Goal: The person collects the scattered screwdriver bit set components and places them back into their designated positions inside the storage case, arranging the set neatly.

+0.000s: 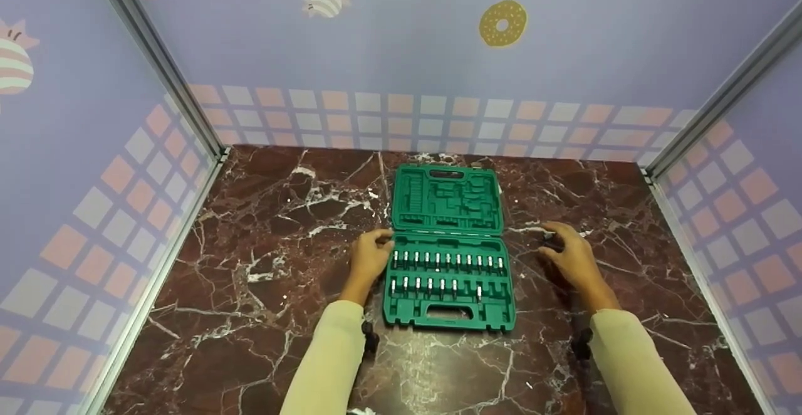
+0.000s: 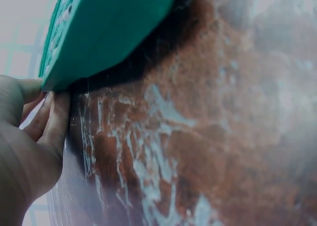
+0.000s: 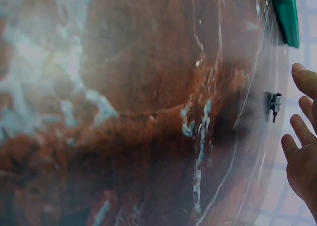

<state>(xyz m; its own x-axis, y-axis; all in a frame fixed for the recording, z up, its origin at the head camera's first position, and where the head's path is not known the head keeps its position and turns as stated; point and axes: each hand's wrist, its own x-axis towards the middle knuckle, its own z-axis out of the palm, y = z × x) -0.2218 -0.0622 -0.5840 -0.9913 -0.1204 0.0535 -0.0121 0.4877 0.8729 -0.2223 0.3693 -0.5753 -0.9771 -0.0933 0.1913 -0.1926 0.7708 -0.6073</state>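
A green plastic tool case point(image 1: 448, 280) lies unfolded on the marble-patterned table, its lid point(image 1: 448, 199) laid back. Two rows of short silver bit sockets point(image 1: 437, 261) with dark tips stand in its lower half. In the front row, one socket point(image 1: 479, 294) stands apart on the right, with bare slots around it. My left hand point(image 1: 371, 255) touches the case's left edge near the hinge; some fingertips are hidden by the case. To the right of the case, my right hand point(image 1: 569, 257) is apart from it, fingers spread beside a small dark metal bit point(image 3: 275, 106) on the table.
Purple panels point(image 1: 413, 39) with printed sweets and checks enclose the table point(image 1: 282, 264) at the back and both sides. Metal strips point(image 1: 156, 57) run along the corners. A dark wrist device point(image 1: 369, 338) shows at the left sleeve, another point(image 1: 581, 343) at the right.
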